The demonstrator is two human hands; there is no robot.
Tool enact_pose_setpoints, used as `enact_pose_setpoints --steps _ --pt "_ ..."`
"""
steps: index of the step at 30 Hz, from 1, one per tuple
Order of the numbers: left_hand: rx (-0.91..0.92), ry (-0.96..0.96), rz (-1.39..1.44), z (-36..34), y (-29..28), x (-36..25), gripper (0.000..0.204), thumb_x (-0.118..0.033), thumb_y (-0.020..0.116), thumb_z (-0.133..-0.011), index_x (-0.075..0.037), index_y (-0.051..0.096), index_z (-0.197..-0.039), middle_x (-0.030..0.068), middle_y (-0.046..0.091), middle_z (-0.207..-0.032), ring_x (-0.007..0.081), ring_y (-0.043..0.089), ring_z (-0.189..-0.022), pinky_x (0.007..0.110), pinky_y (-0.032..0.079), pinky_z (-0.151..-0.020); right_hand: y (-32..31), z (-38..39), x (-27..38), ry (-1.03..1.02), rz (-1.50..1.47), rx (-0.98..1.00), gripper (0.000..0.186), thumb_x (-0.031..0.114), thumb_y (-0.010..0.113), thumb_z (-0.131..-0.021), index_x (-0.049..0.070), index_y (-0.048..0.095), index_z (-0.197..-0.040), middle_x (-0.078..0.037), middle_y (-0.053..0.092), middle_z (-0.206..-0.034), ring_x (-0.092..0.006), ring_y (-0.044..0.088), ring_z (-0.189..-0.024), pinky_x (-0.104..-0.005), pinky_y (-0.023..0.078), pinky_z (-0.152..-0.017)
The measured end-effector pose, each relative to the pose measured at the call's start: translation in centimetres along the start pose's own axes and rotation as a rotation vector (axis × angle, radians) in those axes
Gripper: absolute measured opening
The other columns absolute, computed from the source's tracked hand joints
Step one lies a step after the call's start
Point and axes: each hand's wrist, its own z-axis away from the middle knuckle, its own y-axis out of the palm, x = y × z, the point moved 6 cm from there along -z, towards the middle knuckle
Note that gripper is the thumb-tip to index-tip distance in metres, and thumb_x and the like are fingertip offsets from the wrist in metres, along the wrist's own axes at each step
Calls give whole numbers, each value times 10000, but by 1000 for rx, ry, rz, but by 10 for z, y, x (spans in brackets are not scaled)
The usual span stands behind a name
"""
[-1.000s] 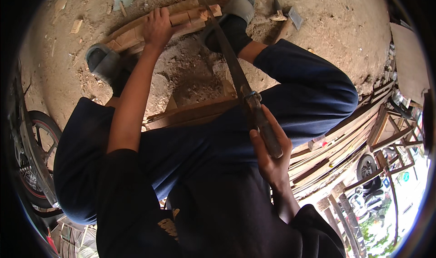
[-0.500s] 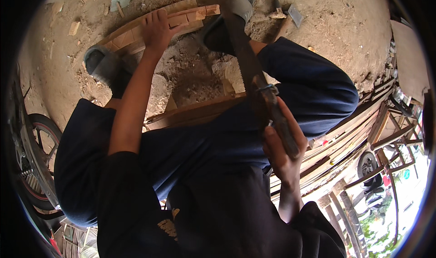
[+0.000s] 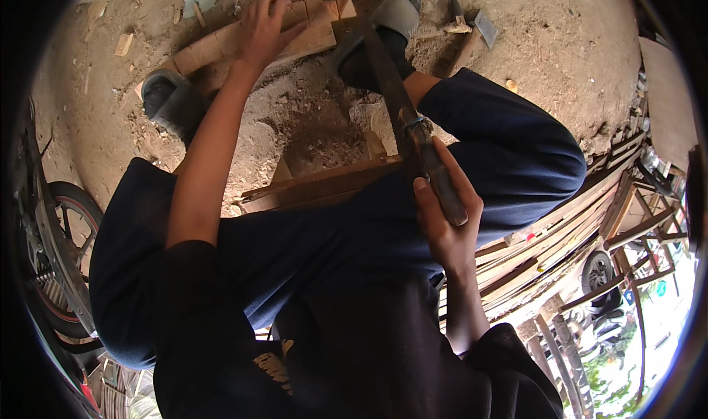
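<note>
My right hand (image 3: pixel 451 211) is wrapped round the dark handle of a handsaw (image 3: pixel 389 76). The saw's long blade points away and slightly left, passing beside my right foot, its far end close to the right end of a curved wooden piece (image 3: pixel 313 37). Lines cross the light brown face of this piece. My left hand (image 3: pixel 264 29) grips it from above, fingers bent over the far edge and thumb stretched out along the near side. The wood lies across the ground between my slippered feet, its left end by the left slipper (image 3: pixel 168 98).
A hammer-like tool (image 3: pixel 453 9) and a flat metal blade (image 3: pixel 485 28) lie beyond my right foot. Wooden boards (image 3: pixel 317 185) sit beneath my legs, and more planks (image 3: pixel 546 249) are stacked at right. A motorcycle wheel (image 3: pixel 74 220) stands at left. Wood scraps (image 3: pixel 124 44) dot the dirt.
The curved wooden piece has tipped so its broad lined face shows more. My left hand has moved slightly right and farther away on it. The saw and my right hand have shifted forward and left.
</note>
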Motion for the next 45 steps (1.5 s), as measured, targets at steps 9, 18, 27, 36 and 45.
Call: enact_pose_setpoints --steps 9,18,27,36,45 --pt "227 122 -6 -6 16 15 679 -637 579 -925 -184 568 -1430 161 647 -1181 319 610 -1108 447 536 -941 2 -10 -4 21 21 43 542 59 641 -955 -28 480 -1465 -57 709 -951 -33 559 -803 -186 457 -741" --pt "187 159 27 -3 21 13 704 -656 584 -924 -137 596 -1399 148 663 -1123 324 632 -1066 445 550 -929 5 -17 -1 -109 109 59 545 68 645 -949 -31 481 -1459 -125 738 -973 -66 624 -873 -227 497 -791" --pt "88 15 49 6 17 -7 667 -651 663 -870 -84 605 -1218 171 640 -1091 355 621 -1028 482 486 -895 12 2 -2 -39 149 102 580 60 627 -951 -26 433 -1490 -184 726 -1008 -96 651 -924 -241 499 -786" --pt "268 -67 -15 3 24 0 825 -806 596 -804 -61 592 -1157 169 640 -1077 332 617 -1023 453 469 -911 18 -2 -2 -123 188 108 594 1 593 -940 -13 409 -1505 -228 724 -992 -153 714 -878 -259 510 -778" --pt "199 -15 38 3 10 -3 978 -837 752 -562 -55 552 -1115 158 633 -1124 347 610 -1105 511 473 -930 17 8 3 -303 208 106 568 7 599 -928 -45 427 -1468 -301 679 -872 -409 722 -881 -346 558 -714"
